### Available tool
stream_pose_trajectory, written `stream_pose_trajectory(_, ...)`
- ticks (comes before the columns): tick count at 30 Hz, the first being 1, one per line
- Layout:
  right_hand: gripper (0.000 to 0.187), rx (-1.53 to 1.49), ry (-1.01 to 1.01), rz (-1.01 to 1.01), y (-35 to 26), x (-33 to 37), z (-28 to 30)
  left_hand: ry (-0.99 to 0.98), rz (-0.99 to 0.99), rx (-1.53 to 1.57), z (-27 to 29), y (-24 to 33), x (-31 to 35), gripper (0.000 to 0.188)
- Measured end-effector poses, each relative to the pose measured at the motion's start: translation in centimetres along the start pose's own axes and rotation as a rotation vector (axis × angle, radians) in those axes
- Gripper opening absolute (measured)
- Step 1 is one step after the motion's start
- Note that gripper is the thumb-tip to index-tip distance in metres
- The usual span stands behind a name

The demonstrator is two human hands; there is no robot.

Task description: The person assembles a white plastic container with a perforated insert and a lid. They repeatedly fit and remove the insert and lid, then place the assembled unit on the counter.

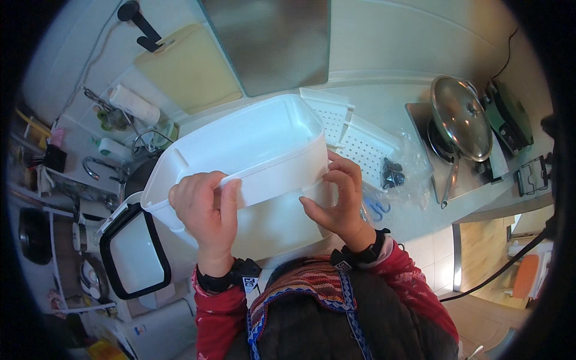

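A large white plastic bin (258,129) is tilted in front of me, its hollow inside facing up. My left hand (207,207) is closed on its near rim, the thumb lying over the outer wall. At the bin's right corner my right hand (343,201) is curved with thumb and fingers apart; its fingertips are at the corner, and the thumb stays below the wall. Beneath the bin is a second, pale container (270,231), partly hidden by it. A lid with a black seal (135,251) stands at that container's left.
White perforated trays (367,147) lie behind on the counter, beside crumpled clear plastic bags (414,165). A lidded pan (459,117) stands on the stove at right. Left are the faucet (96,168) and dish items. A cutting board (189,69) leans on the wall.
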State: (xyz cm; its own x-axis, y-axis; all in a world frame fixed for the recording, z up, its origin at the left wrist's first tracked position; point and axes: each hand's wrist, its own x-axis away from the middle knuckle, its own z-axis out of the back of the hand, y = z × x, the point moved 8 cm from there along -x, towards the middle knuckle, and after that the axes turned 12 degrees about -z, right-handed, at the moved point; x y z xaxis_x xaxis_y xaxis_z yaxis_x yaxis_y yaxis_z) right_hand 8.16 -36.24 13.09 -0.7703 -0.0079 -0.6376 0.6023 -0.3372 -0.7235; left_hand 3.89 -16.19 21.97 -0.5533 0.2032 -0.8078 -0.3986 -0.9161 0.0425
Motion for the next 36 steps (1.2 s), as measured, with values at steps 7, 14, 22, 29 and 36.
stream_pose_trajectory(7,0.046,0.051,0.08,0.154,0.1,2.6,1.3,0.023,-0.041,0.012,0.8,3.2,2.6,0.012)
stream_pose_trajectory(14,0.051,0.051,0.021,0.148,-0.5,4.0,2.5,-0.029,-0.038,0.013,0.8,4.6,4.8,0.012)
stream_pose_trajectory(22,0.047,0.314,-0.23,0.451,-5.6,-0.5,1.9,0.047,-0.083,0.033,0.8,3.4,5.2,0.013)
stream_pose_trajectory(29,0.029,0.291,-0.393,0.409,-5.8,-3.6,-2.6,0.173,-0.05,0.066,1.9,0.8,6.9,0.028)
stream_pose_trajectory(36,0.033,0.293,-0.155,0.233,-4.7,-7.7,-3.1,0.421,0.787,0.141,0.5,-5.1,21.8,0.05)
